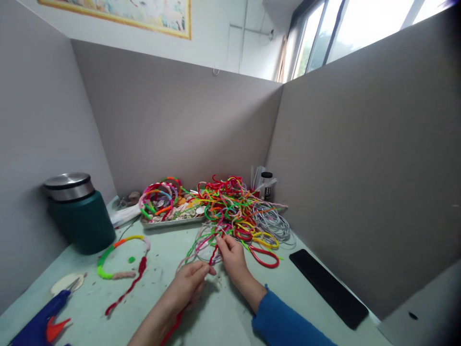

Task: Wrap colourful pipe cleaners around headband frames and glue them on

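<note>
A red fuzzy pipe cleaner (213, 254) runs between my two hands. My left hand (190, 282) is closed on it, and a length of red trails below the wrist toward the bottom edge. Farther up, my right hand (232, 253) pinches the same strand between thumb and fingers. Just beyond the hands lies a tangled heap of coloured pipe cleaners (230, 199). To the left, a ring wrapped in coloured pipe cleaner (104, 262) rests on the table, with a loose red tail hanging off it.
Blue hot glue gun (43, 315) with an orange trigger at front left, its nozzle over a pale disc. A dark green flask (82, 216) stands behind. Red-handled scissors (264, 257) lie by the heap, a black flat slab (327, 288) at right. A tray (176, 223) holds small pieces. Grey partitions enclose the table.
</note>
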Demonstrator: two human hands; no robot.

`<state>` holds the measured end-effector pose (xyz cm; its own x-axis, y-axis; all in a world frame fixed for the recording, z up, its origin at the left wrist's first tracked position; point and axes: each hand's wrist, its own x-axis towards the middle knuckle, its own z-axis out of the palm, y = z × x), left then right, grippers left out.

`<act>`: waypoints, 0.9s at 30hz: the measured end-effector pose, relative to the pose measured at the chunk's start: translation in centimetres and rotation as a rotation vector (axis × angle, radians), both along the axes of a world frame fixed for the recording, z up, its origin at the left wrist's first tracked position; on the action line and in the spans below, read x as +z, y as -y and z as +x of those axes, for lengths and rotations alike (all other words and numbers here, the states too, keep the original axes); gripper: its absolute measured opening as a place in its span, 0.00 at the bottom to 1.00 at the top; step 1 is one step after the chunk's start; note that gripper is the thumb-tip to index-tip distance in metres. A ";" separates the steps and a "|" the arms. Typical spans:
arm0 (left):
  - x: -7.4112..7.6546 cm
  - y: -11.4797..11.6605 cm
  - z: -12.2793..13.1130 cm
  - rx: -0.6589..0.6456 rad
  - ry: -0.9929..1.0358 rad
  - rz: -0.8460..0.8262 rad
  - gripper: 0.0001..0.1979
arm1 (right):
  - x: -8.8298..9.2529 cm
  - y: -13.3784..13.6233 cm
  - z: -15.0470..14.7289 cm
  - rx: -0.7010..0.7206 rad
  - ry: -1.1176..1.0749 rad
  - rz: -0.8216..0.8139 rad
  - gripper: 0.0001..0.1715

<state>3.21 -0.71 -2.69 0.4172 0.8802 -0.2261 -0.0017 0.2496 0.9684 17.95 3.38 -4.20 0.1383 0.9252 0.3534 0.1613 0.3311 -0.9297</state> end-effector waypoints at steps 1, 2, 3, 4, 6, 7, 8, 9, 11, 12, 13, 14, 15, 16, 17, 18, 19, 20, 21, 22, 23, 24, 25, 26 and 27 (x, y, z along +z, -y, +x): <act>-0.1 0.0 0.1 0.016 -0.050 0.060 0.22 | 0.0 0.0 0.1 -0.028 0.028 0.018 0.22; -0.2 0.0 0.2 0.034 -0.088 0.112 0.22 | 0.0 0.0 0.2 -0.050 0.043 0.026 0.22; -0.4 -0.1 0.3 0.053 -0.110 0.147 0.23 | 0.1 -0.1 0.2 -0.062 0.044 0.024 0.22; -0.5 -0.1 0.4 0.072 -0.117 0.162 0.23 | 0.1 -0.1 0.3 -0.063 0.033 0.013 0.22; -0.8 -0.3 0.6 0.094 -0.113 0.157 0.24 | 0.2 -0.2 0.4 -0.045 -0.012 -0.021 0.22; -0.9 -0.4 0.6 0.096 -0.114 0.159 0.24 | 0.2 -0.3 0.4 -0.028 -0.045 -0.043 0.22; -1.0 -0.4 0.6 0.091 -0.120 0.166 0.24 | 0.2 -0.4 0.4 -0.005 -0.085 -0.070 0.22; -1.0 -0.4 0.6 0.085 -0.126 0.175 0.24 | 0.3 -0.5 0.4 0.019 -0.129 -0.099 0.21; -1.0 -0.4 0.7 0.086 -0.118 0.175 0.24 | 0.4 -0.7 0.5 0.048 -0.222 -0.148 0.21; -0.9 -0.3 0.7 0.089 -0.095 0.156 0.24 | 0.5 -0.9 0.6 0.046 -0.261 -0.159 0.20; -0.8 -0.3 0.7 0.089 -0.064 0.120 0.24 | 0.6 -1.1 0.9 0.028 -0.292 -0.160 0.20; -0.7 -0.2 0.7 0.086 -0.030 0.075 0.25 | 0.8 -1.3 1.2 -0.002 -0.314 -0.149 0.20; -0.6 -0.1 0.7 0.080 -0.002 0.026 0.25 | 0.9 -1.5 1.6 -0.041 -0.332 -0.132 0.20; -0.4 -0.1 0.6 0.068 0.021 -0.019 0.25 | 1.1 -1.7 2.1 -0.083 -0.346 -0.114 0.20; -0.3 0.0 0.5 0.055 0.038 -0.059 0.24 | 1.3 -2.0 2.5 -0.122 -0.358 -0.097 0.20; -0.2 0.0 0.4 0.045 0.051 -0.090 0.24 | 1.4 -2.2 2.9 -0.154 -0.367 -0.085 0.20; 0.0 0.1 0.3 0.042 0.064 -0.106 0.24 | 1.5 -2.3 3.3 -0.178 -0.376 -0.078 0.20; 0.1 0.1 0.2 0.048 0.077 -0.113 0.24 | 1.5 -2.5 3.6 -0.193 -0.381 -0.076 0.20; 0.3 0.2 0.1 0.056 0.084 -0.116 0.25 | 1.5 -2.6 3.8 -0.202 -0.385 -0.077 0.20; 0.4 0.3 0.0 0.055 0.080 -0.116 0.25 | 1.5 -2.6 3.9 -0.206 -0.386 -0.079 0.20; 0.6 0.4 0.0 0.039 0.062 -0.114 0.25 | 1.5 -2.7 3.9 -0.207 -0.386 -0.079 0.21; 0.7 0.5 -0.1 0.007 0.039 -0.108 0.24 | 1.5 -2.7 3.9 -0.209 -0.388 -0.076 0.21; 0.8 0.6 -0.1 -0.034 0.018 -0.101 0.24 | 1.5 -2.7 3.9 -0.209 -0.392 -0.069 0.22; 0.8 0.6 -0.1 -0.069 0.002 -0.090 0.23 | 1.6 -2.7 3.8 -0.203 -0.397 -0.062 0.23; 0.8 0.6 -0.2 -0.087 -0.005 -0.075 0.22 | 1.7 -2.7 3.8 -0.191 -0.405 -0.060 0.23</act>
<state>3.03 -1.32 -1.86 0.4896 0.8215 -0.2923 0.0280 0.3202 0.9469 21.70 6.06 -2.53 0.4246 0.8868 0.1826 -0.1665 0.2748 -0.9470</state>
